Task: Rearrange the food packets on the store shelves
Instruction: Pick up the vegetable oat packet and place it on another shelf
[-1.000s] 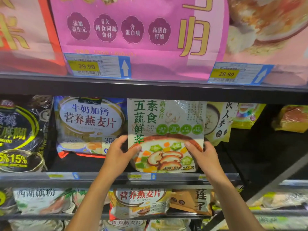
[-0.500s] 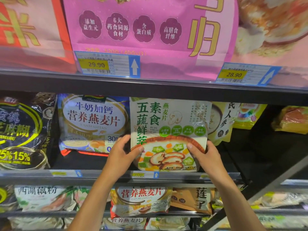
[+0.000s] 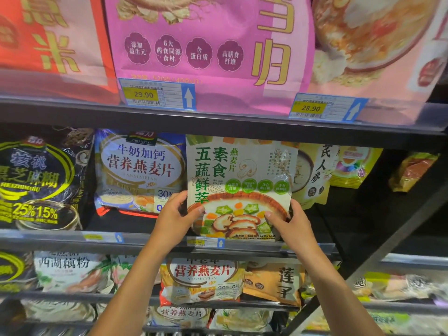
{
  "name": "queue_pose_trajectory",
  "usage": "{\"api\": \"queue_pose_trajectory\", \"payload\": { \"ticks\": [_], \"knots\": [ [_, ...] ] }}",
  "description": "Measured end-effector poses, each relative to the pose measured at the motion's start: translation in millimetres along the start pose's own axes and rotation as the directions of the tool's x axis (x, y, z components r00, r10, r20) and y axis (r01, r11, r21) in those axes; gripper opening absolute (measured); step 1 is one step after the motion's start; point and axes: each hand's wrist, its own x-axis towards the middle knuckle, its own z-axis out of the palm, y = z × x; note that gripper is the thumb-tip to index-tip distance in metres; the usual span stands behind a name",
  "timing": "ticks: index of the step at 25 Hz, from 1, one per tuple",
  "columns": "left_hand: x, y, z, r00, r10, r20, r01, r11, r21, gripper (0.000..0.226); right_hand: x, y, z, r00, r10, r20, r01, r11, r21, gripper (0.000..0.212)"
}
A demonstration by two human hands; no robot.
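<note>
A: Head view. Left hand [image 3: 174, 214] and right hand [image 3: 291, 221] each pinch a lower side of the mushroom oat packet [image 3: 242, 170], thumbs on its face. The packet is upright between them, base at the shelf rail [image 3: 72, 236].
B: Seating it?
A: Even pressure on both sides, base square. The film looks slippery.
B: Room?
A: Tight. Blue oat packet [image 3: 140, 166] just beyond the left fingers, yellow packet [image 3: 312, 170] behind the right fingers, upper shelf [image 3: 218, 127] close above.
</note>
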Motion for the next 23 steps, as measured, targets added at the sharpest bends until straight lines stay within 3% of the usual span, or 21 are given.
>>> {"api": "queue_pose_trajectory", "payload": {
  "ticks": [4,8,12,18,23],
  "knots": [
    [-21.8,11.1,1.9,1.000,-0.006,-0.025,0.008,0.997,0.074,0.039,-11.8,8.5,-14.5,0.999,-0.035,0.040,0.036,0.999,-0.018,0.073],
    [-45.1,20.7,4.4,1.000,0.005,-0.022,0.000,0.981,0.193,0.060,-24.6,13.9,-31.3,0.995,-0.071,0.073,0.078,0.992,-0.097,0.079],
    [-84.0,28.4,11.5,0.996,-0.065,-0.067,0.081,0.959,0.271,0.083,-44.1,19.6,-47.6,0.989,-0.081,0.122,0.098,0.985,-0.142,0.080],
    [-153.3,31.0,25.8,0.996,-0.053,-0.076,0.081,0.895,0.439,0.077,-83.1,22.9,-51.2,0.977,-0.091,0.194,0.131,0.971,-0.200,0.072],
    [-198.8,34.4,23.3,0.997,-0.044,-0.062,0.068,0.883,0.465,0.076,-120.6,21.7,-50.4,0.965,-0.116,0.236,0.164,0.967,-0.193,0.070]
  ]
}}
